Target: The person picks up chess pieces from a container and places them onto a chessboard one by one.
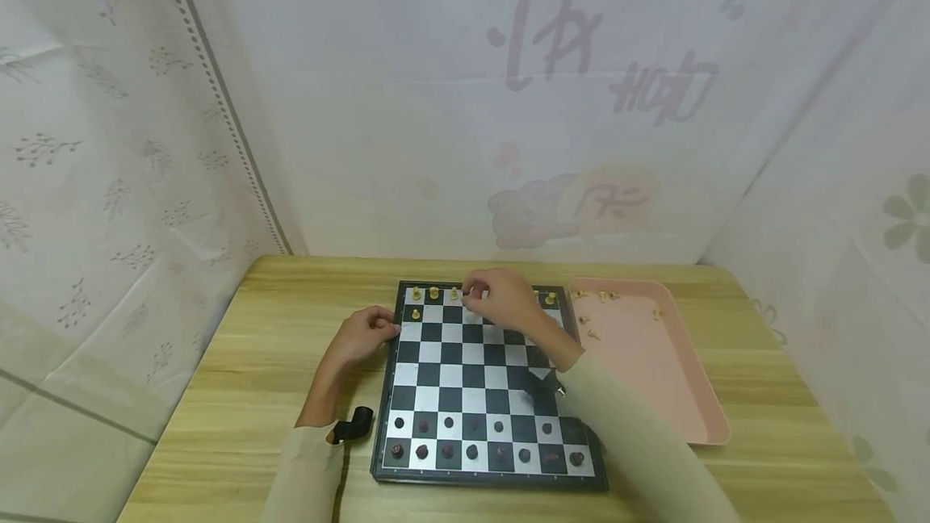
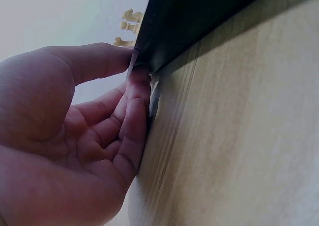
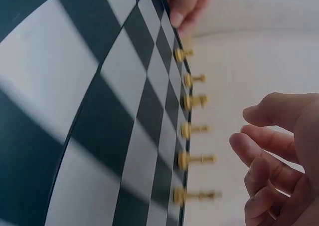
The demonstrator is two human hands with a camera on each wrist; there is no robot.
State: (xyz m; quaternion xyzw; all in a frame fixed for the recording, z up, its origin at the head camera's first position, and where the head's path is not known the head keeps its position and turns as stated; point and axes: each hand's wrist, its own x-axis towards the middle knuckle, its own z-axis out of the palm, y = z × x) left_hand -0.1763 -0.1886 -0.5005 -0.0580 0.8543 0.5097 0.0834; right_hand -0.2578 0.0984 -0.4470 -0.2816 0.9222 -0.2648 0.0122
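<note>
My right hand (image 1: 501, 301) hovered over the far edge of the black-and-white folding chessboard (image 1: 479, 378), fingers loosely curled and apart, holding nothing. The row of small yellow plastic chess pieces (image 3: 192, 128) stood upright just beyond my fingertips, along that far edge, nearer my right hand than my left. My left hand (image 1: 363, 335) pinched the board's left edge, thumb on top

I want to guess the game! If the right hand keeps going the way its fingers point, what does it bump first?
Probably the row of yellow chess pieces on the board's far edge; the right hand's fingers point toward them.
</note>
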